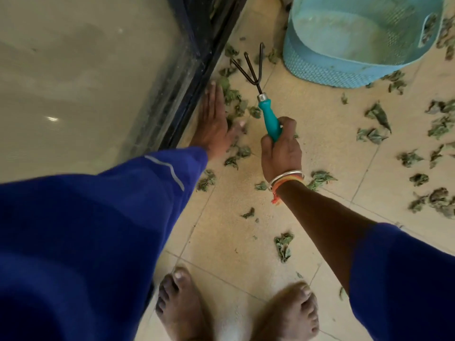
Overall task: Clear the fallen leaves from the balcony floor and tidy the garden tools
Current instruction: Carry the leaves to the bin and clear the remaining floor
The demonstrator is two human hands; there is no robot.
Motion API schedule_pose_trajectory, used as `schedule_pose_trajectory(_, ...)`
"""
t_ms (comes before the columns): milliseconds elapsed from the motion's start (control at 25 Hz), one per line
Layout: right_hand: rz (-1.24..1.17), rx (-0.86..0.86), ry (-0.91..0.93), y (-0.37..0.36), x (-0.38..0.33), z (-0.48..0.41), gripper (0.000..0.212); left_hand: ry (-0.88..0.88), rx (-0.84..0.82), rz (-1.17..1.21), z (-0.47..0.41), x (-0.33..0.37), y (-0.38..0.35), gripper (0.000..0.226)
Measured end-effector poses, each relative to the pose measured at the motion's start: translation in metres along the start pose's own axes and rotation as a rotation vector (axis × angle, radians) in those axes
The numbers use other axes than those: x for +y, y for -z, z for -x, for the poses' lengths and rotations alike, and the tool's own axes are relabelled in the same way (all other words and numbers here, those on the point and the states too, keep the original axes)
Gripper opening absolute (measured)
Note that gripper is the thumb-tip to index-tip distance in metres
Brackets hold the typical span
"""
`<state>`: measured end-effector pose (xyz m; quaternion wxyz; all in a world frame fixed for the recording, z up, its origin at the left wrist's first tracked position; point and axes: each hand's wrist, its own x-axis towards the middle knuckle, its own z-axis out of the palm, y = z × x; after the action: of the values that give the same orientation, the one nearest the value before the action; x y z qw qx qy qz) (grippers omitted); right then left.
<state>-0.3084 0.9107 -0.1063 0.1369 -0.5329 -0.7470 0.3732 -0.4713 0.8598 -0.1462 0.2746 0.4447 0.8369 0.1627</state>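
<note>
My right hand [280, 150] grips the teal handle of a small hand rake [269, 116], whose three dark prongs point up and away, above the floor. My left hand [214, 119] lies flat with straight fingers on the tiled floor beside the dark door frame, touching a cluster of dry green leaves [235, 99]. More leaves [373, 134] are scattered over the beige tiles to the right and below. A light blue mesh basket [317, 67] stands at the top right, close to the rake's prongs.
A glass sliding door with a dark frame [197, 77] runs along the left. My bare feet [179, 306] stand on the tiles at the bottom. Leaves also lie around the basket's far right side.
</note>
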Motion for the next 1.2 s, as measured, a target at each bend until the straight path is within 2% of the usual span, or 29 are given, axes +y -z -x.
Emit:
schedule_pose_trajectory(160,-0.072,0.025,0.003,-0.005,0.015,-0.002,0.034,-0.059,0.052,-0.082,-0.060,0.021,0.007,0.099)
schedule_pose_trajectory(280,-0.095,0.009,0.021,0.002,0.031,0.010,0.034,-0.053,-0.036,-0.202,-0.097,0.033,0.011,0.092)
schedule_pose_trajectory(320,-0.096,0.009,0.026,0.007,0.035,0.014,0.034,-0.115,-0.093,-0.202,-0.097,0.040,0.013,0.086)
schedule_pose_trajectory(440,-0.108,0.037,0.039,0.018,0.039,0.020,0.034,-0.455,-0.295,-0.155,-0.063,0.044,0.014,0.071)
schedule_pose_trajectory(480,-0.115,0.048,0.044,0.020,0.037,0.019,0.033,-0.535,-0.280,-0.186,-0.053,0.038,0.014,0.070)
schedule_pose_trajectory(520,-0.123,0.056,0.042,0.022,0.034,0.017,0.032,-0.533,-0.203,-0.203,-0.051,0.033,0.015,0.070)
schedule_pose_trajectory(600,-0.133,0.068,0.033,0.023,0.027,0.011,0.031,-0.300,-0.082,-0.201,-0.056,0.028,0.019,0.074)
schedule_pose_trajectory(680,-0.138,0.070,0.032,0.022,0.021,0.003,0.031,-0.098,-0.087,-0.189,-0.055,0.021,0.020,0.076)
schedule_pose_trajectory(720,-0.142,0.074,0.038,0.022,0.019,-0.001,0.032,-0.085,-0.108,-0.187,-0.046,0.019,0.016,0.076)
schedule_pose_trajectory(800,-0.146,0.085,0.056,0.022,0.017,-0.003,0.033,-0.203,-0.183,-0.189,-0.008,0.022,0.001,0.078)
schedule_pose_trajectory(920,-0.137,0.080,0.067,0.017,0.017,0.008,0.033,-0.512,-0.294,-0.220,0.064,0.028,-0.030,0.073)
schedule_pose_trajectory(960,-0.135,0.070,0.063,0.015,0.018,0.015,0.033,-0.497,-0.235,-0.215,0.081,0.025,-0.036,0.070)
schedule_pose_trajectory(1000,-0.136,0.061,0.052,0.013,0.018,0.024,0.032,-0.387,-0.118,-0.221,0.094,0.017,-0.039,0.067)
schedule_pose_trajectory(1080,-0.134,0.026,0.027,0.010,0.021,0.044,0.029,-0.037,0.122,-0.242,0.117,-0.012,-0.034,0.066)
schedule_pose_trajectory(1120,-0.134,0.005,0.013,0.009,0.023,0.055,0.029,0.077,0.186,-0.230,0.126,-0.027,-0.031,0.068)
schedule_pose_trajectory(1200,-0.144,-0.017,-0.020,0.005,0.027,0.080,0.028,0.079,0.166,-0.230,0.137,-0.045,-0.032,0.071)
